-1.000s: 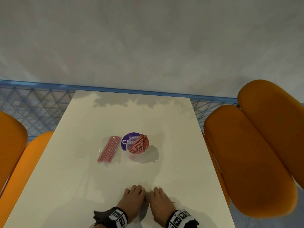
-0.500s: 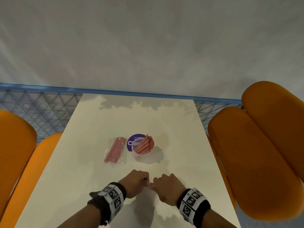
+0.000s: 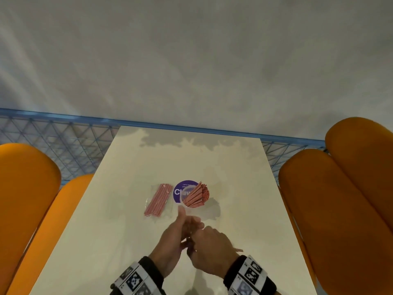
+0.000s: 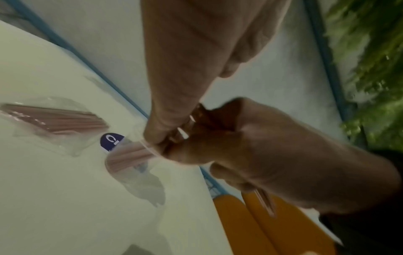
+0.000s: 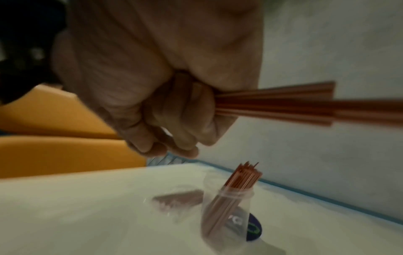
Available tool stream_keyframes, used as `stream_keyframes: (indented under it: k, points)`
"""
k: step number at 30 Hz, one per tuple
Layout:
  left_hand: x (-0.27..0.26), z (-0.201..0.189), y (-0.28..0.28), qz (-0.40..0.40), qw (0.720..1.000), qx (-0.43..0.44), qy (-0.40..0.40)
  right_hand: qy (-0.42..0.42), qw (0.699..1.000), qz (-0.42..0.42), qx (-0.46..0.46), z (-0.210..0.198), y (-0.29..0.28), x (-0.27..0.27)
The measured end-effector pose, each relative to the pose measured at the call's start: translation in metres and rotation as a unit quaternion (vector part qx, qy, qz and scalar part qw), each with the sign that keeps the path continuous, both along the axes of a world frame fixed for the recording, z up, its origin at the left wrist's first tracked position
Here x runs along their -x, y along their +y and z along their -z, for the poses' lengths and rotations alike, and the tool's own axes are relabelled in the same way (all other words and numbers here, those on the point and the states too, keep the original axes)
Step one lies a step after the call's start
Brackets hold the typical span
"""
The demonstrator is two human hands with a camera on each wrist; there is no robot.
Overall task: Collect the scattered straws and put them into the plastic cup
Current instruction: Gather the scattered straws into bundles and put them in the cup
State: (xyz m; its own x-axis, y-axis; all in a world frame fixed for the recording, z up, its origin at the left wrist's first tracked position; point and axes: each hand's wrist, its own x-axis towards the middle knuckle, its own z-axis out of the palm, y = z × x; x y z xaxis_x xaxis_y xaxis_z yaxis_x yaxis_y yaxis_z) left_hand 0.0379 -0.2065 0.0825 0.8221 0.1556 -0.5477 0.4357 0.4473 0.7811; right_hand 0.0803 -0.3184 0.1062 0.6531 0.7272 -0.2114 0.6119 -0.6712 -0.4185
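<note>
both hands, left hand (image 3: 177,235) and right hand (image 3: 209,250), clasp a straw bundle (image 5: 305,105) lying roughly level, short of the plastic cup (image 3: 192,198).

Straws (image 3: 190,233) — mid-lengths hidden between hands

Left hand (image 3: 172,237): bare. Left wristband (image 3: 138,277): black strap carrying white panels printed with black square fiducial markers. Right hand (image 3: 210,250): bare. Right wristband (image 3: 248,275): matching black strap, white panels, black-and-white square markers. Forearms: bare, no sleeves visible.
</note>
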Motion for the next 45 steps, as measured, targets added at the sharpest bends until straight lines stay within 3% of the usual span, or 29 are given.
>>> stream_keyframes:
  k: [2, 3, 4, 6, 7, 8, 11, 13, 15, 17, 19, 22, 25, 28, 29, 31, 34, 36, 40, 42, 45]
  points:
    - [0.005, -0.003, 0.013, -0.074, 0.985, 0.153, 0.01, 0.091, 0.973, 0.069, -0.199, -0.03, -0.005, -0.005]
    - [0.008, -0.005, 0.017, -0.091, 0.969, 0.231, 0.018, 0.168, 0.926, 0.11, -0.321, -0.051, -0.004, -0.004]
    - [0.01, -0.008, 0.018, -0.098, 0.949, 0.298, 0.021, 0.229, 0.855, 0.141, -0.444, -0.065, -0.003, -0.005]
    - [0.014, -0.016, 0.014, -0.093, 0.92, 0.381, 0.008, 0.333, 0.719, 0.149, -0.591, -0.08, 0.001, 0.0]
    - [0.016, -0.021, 0.01, -0.084, 0.911, 0.404, -0.006, 0.366, 0.682, 0.142, -0.617, -0.079, 0.006, 0.004]
    - [0.017, -0.026, 0.007, -0.071, 0.903, 0.422, -0.023, 0.38, 0.67, 0.142, -0.622, -0.072, 0.011, 0.007]
    - [0.019, -0.039, 0.003, -0.07, 0.885, 0.456, -0.063, 0.373, 0.686, 0.16, -0.604, -0.057, 0.024, 0.016]
    - [0.019, -0.043, 0.004, -0.078, 0.902, 0.419, -0.063, 0.377, 0.685, 0.192, -0.594, -0.052, 0.027, 0.018]
    - [0.019, -0.043, 0.01, -0.047, 0.937, 0.343, -0.051, 0.369, 0.706, 0.224, -0.561, -0.046, 0.026, 0.014]
    - [0.022, -0.042, 0.017, 0.036, 0.975, 0.214, -0.045, 0.331, 0.754, 0.239, -0.515, -0.041, 0.024, 0.012]
    - [0.025, -0.039, 0.025, 0.138, 0.987, 0.06, -0.062, 0.275, 0.804, 0.237, -0.471, -0.032, 0.02, 0.009]
    - [0.023, -0.026, 0.033, 0.245, 0.959, -0.141, -0.038, 0.222, 0.861, 0.238, -0.39, -0.024, 0.014, 0.002]
    - [0.017, -0.012, 0.036, 0.264, 0.907, -0.328, -0.014, 0.168, 0.893, 0.244, -0.339, -0.019, 0.005, -0.011]
    - [0.005, -0.005, 0.038, 0.256, 0.878, -0.4, -0.064, 0.066, 0.971, 0.158, -0.166, -0.011, 0.004, -0.015]
    - [-0.001, -0.002, 0.04, 0.25, 0.874, -0.41, -0.078, 0.03, 0.984, 0.134, -0.114, -0.008, 0.006, -0.015]
    - [-0.014, 0.004, 0.045, 0.241, 0.866, -0.429, -0.094, 0.017, 0.989, 0.108, -0.098, -0.006, 0.007, -0.025]
    - [-0.032, 0.01, 0.055, 0.248, 0.863, -0.427, -0.107, 0.069, 0.987, 0.056, -0.135, -0.011, 0.007, -0.049]
    - [-0.047, 0.015, 0.067, 0.25, 0.857, -0.436, -0.116, 0.038, 0.99, 0.045, -0.127, -0.014, 0.011, -0.07]
    - [-0.084, 0.039, 0.095, 0.229, 0.815, -0.53, -0.053, -0.107, 0.986, 0.102, 0.08, -0.002, 0.032, -0.121]
    - [-0.1, 0.054, 0.096, 0.235, 0.798, -0.555, -0.025, -0.149, 0.971, 0.058, 0.18, 0.014, 0.048, -0.137]
    - [-0.116, 0.07, 0.082, 0.289, 0.78, -0.556, -0.007, -0.158, 0.965, 0.056, 0.202, 0.033, 0.064, -0.144]
